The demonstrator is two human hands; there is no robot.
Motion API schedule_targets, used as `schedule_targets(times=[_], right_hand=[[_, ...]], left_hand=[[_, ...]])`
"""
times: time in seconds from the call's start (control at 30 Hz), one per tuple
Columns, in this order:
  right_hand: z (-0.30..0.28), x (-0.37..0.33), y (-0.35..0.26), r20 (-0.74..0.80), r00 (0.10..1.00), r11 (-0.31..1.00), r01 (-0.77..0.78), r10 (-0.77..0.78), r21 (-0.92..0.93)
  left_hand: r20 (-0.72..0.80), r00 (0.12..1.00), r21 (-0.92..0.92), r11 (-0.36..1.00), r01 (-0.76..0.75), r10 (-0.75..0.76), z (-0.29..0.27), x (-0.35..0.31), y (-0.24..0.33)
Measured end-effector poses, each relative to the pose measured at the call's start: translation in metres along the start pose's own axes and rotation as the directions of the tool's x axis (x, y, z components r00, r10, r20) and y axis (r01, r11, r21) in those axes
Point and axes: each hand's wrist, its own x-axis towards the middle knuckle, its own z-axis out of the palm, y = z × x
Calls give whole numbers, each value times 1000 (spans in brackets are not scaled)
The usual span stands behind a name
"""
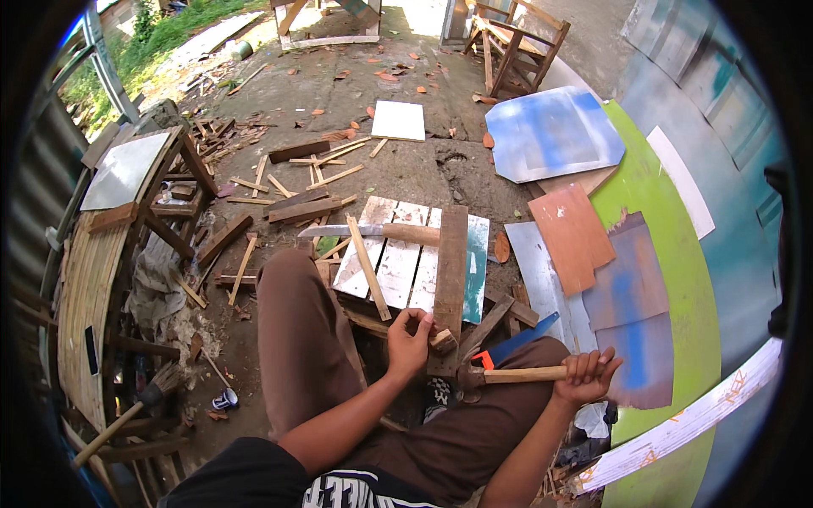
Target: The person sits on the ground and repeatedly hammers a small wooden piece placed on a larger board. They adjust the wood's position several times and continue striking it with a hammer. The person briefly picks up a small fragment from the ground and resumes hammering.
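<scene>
My right hand (pixel 586 377) is wrapped round the wooden handle of a hammer (pixel 525 374), whose metal head is beside the lower end of an upright brown board (pixel 451 262). My left hand (pixel 410 340) has its thumb and forefinger pinched together; whatever they hold is too small to make out. Close to those fingertips a short wood block (pixel 443 340) sits against the board. Behind them stands a low white slatted bench (pixel 406 269). Across it lie a large knife (pixel 411 233) with a wooden handle and a thin wood strip (pixel 367 267).
A saw (pixel 518 340) with a blue blade and orange handle lies near my right knee. Wood offcuts (pixel 305 207) scatter the ground ahead. Painted sheets (pixel 631 339) lean at the right. On the left stand a wooden bench (pixel 85 313) and a brush (pixel 127 415); a chair (pixel 521 46) stands far back.
</scene>
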Motion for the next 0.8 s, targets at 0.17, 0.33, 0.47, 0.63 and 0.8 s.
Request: schedule_targets(times=[0.17,0.33,0.47,0.63,0.8], right_hand=[[0,3,3,8,1000,997,-18,19,-81],[0,5,4,30,999,998,-15,18,-69],[0,7,5,35,999,993,-27,32,-119],[4,9,7,59,997,993,-34,41,-114],[15,9,11,33,999,990,-30,35,-135]], left_hand=[[-208,975,-39,996,77,-84,-26,7,-25],[-370,828,114,864,490,-421,-49,-7,-72],[-475,851,404,803,438,-225,-43,-16,-84],[-6,979,484,858,-174,202,-23,-34,-45],[226,915,570,717,-402,333,-13,-37,-17]])
